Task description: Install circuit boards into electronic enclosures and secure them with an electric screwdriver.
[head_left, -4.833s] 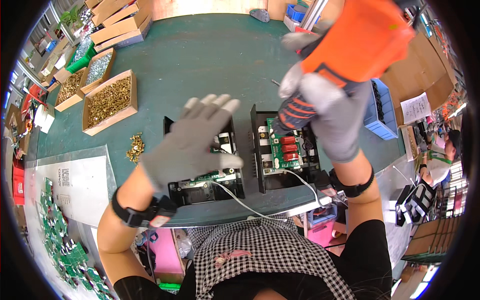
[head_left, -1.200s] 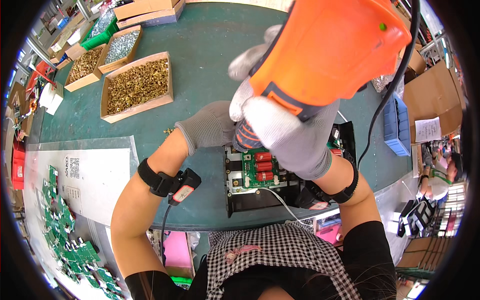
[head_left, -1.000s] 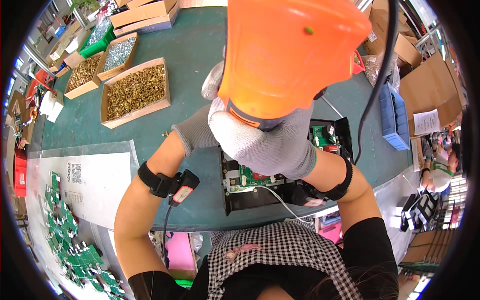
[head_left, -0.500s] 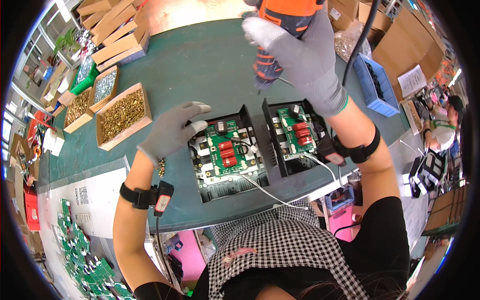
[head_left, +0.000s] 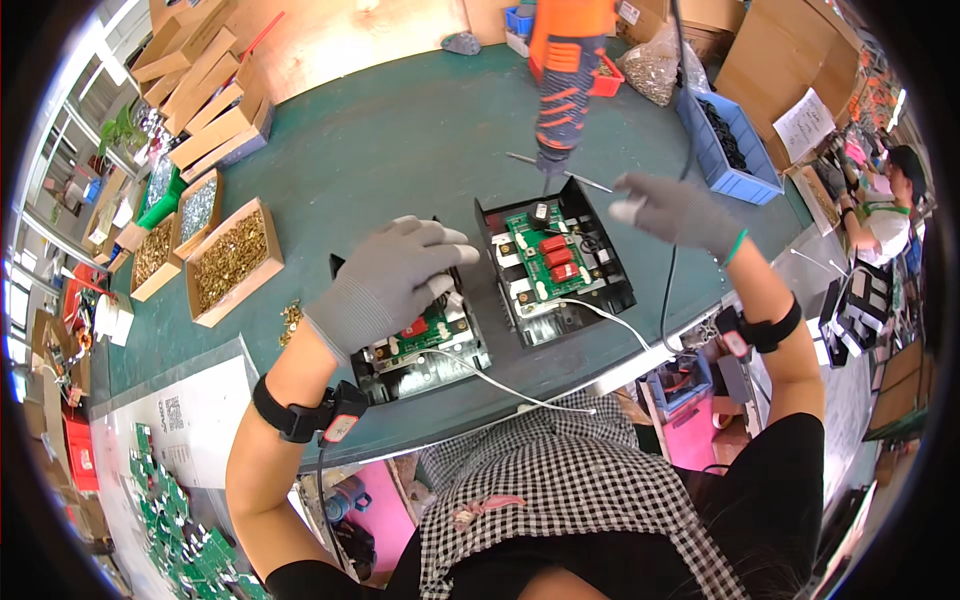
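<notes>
My right hand [head_left: 672, 210] has let go of the orange screwdriver [head_left: 562, 75], now hanging at 12, fingers loose | left hand [head_left: 385, 285] flat on left black box [head_left: 415, 335], holding nothing | brown cartons [head_left: 225, 258] of screws at 9 on green bench [head_left: 400, 130].

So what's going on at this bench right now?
A person in grey gloves is working on two black cased circuit boards on a green table. The left hand rests on the left board. The right hand is open beside the right board, holding nothing. An orange power screwdriver hangs above it, released.
</notes>
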`<state>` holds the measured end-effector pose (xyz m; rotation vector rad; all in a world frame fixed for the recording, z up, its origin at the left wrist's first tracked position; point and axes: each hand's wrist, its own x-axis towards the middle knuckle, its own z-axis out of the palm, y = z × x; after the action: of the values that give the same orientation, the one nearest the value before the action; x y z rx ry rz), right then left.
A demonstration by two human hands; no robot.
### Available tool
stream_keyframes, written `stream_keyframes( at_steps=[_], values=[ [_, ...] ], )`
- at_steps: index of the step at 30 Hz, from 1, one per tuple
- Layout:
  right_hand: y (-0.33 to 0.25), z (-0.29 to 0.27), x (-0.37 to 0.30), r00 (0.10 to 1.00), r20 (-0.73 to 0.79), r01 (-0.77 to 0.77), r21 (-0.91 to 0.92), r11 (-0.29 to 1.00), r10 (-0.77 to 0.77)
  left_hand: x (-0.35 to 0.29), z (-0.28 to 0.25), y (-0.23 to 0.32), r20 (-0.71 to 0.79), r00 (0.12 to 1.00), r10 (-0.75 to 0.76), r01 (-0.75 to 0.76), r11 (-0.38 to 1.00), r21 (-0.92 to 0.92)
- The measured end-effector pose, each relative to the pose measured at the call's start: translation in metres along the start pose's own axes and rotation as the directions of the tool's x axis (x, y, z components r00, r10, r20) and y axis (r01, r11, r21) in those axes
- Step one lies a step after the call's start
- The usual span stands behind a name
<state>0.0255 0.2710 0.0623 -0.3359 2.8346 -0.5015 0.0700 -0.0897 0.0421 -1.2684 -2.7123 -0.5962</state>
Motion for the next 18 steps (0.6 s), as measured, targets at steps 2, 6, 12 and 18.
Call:
stream_keyframes(
  at_steps=[2,6,12,18],
  values=[
    [-0.007,0.032,-0.01,0.99,0.139,-0.001,0.112,0.994,-0.015,0.013,0.011,0.004,0.073,0.994,0.083,-0.086,0.995,0.044],
    [-0.016,0.061,-0.008,0.945,0.307,-0.229,0.376,0.898,0.112,0.024,0.007,-0.001,0.183,0.982,0.037,-0.044,0.998,0.036],
    [-0.01,0.055,-0.031,0.992,0.101,0.062,0.141,0.988,-0.076,0.043,0.006,0.009,0.191,0.977,0.093,-0.091,0.996,-0.019],
    [-0.008,0.022,-0.109,0.96,-0.045,0.249,-0.317,0.915,-0.276,0.046,0.019,0.002,0.375,0.926,0.034,-0.115,0.974,0.196]
  ],
)
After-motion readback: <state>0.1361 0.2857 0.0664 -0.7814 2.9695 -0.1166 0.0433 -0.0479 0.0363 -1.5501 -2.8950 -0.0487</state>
